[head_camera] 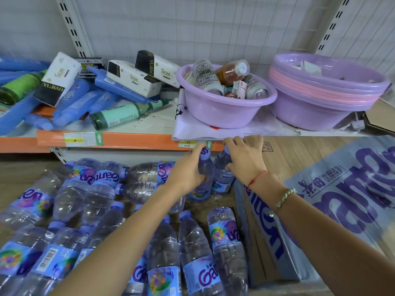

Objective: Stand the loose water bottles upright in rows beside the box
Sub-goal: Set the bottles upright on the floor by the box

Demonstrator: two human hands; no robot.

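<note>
Head view: loose bottles [100, 189] crowd floor beside box [320, 199], under shelf [132, 139].

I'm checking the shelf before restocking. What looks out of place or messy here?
Most water bottles lie on their sides beside the box; only two stand upright, one in each hand. On the shelf above, a green bottle and tissue packs lie toppled, and cans are heaped in a basin.

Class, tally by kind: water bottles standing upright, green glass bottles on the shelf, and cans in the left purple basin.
Upright water bottles: 2
Green glass bottles: 2
Cans in the basin: 2
Total: 6
</note>
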